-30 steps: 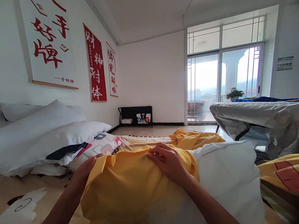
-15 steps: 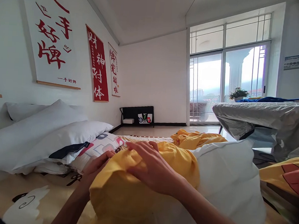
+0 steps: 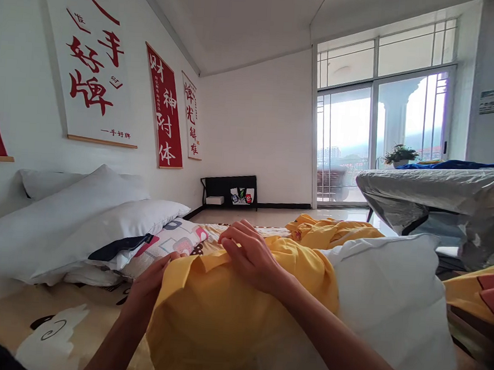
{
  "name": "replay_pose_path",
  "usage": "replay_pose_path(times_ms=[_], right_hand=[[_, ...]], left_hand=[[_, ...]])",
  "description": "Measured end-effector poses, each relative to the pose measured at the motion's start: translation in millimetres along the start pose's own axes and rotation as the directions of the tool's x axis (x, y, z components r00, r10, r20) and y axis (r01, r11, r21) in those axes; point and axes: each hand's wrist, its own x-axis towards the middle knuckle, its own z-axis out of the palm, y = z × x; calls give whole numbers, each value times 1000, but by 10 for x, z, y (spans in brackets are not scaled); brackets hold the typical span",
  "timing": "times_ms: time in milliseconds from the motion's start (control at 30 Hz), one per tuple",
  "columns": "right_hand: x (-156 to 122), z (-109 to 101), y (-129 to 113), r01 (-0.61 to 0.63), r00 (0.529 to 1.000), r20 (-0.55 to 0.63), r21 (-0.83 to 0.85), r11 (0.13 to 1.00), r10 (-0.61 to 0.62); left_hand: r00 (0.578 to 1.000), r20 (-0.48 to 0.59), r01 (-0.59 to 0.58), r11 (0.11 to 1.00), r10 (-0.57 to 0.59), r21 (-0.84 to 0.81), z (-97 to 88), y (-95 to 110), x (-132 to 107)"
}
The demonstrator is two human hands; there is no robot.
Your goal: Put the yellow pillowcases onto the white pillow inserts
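In front of me a yellow pillowcase (image 3: 222, 312) covers the left part of a large white pillow (image 3: 394, 305), whose right side is bare. My left hand (image 3: 149, 282) is closed at the pillowcase's left edge, its fingertips partly hidden behind the cloth. Over the top of the pillowcase, my right hand (image 3: 253, 255) has its fingers bent down and the thumb close to them, gripping the yellow cloth near its upper edge. Between the two hands the edge stands up in a folded flap.
White pillows (image 3: 144, 226) and a patterned pillow (image 3: 174, 236) lie at left on a beige sheet (image 3: 105, 316) with a cartoon print. More yellow cloth (image 3: 336, 229) is bunched behind the white pillow. A table under plastic (image 3: 431, 188) stands at right, with a potted plant (image 3: 399, 153).
My right hand has lifted slightly and its fingers have curled from a flatter spread. The pillowcase edge between my hands now stands up more. The view has shifted slightly left.
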Motion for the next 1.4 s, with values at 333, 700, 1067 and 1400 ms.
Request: replay_pose_path(times_ms=[333, 700, 1067, 1400], right_hand=[[2, 150, -346, -28, 986, 164, 85, 996, 14], [199, 65, -450, -170, 982, 105, 165, 972, 154], [277, 110, -312, -110, 972, 208, -25, 994, 112], [320, -72, -27, -19, 922, 386, -42, 999, 34]], left_hand=[[975, 39, -224, 957, 221, 184, 284, 3, -174], [800, 65, -537, 664, 597, 520, 283, 56, -414], [978, 22, -206, 940, 208, 272, 374, 199, -240], [968, -52, -229, 945, 247, 231, 342, 342, -199]])
